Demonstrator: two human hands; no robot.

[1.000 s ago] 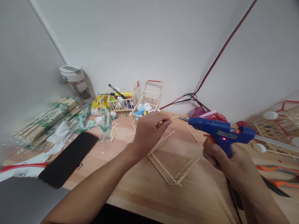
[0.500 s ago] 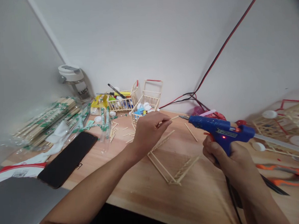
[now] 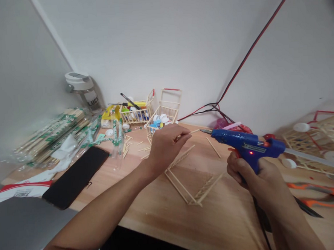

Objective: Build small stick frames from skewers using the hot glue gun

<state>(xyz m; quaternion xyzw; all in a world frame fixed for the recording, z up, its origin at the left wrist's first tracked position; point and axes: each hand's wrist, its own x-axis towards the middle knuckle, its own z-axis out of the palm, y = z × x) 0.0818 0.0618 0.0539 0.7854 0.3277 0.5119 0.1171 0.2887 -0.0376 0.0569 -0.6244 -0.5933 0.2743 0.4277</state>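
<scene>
My left hand [image 3: 167,149] pinches a thin wooden stick [image 3: 191,133] between thumb and fingers, above a flat frame of glued wooden sticks [image 3: 184,180] lying on the wooden table [image 3: 149,205]. My right hand [image 3: 257,176] grips a blue hot glue gun [image 3: 247,145] by its handle, with its red light lit. A white glue stick [image 3: 313,157] runs out of the gun's rear. The gun's metal nozzle points left toward the stick tip, with a small gap between them.
Behind my left hand stand two small stick baskets [image 3: 135,113] [image 3: 166,112] and loose sticks. To the left lie bagged wooden sticks [image 3: 51,137], a black phone [image 3: 75,177] and a bottle [image 3: 82,90]. Orange-handled scissors [image 3: 321,196] and a larger stick structure [image 3: 317,138] lie right.
The view has drifted very slightly. Both hands keep the same hold, and the stick and glue gun stay in nearly the same places.
</scene>
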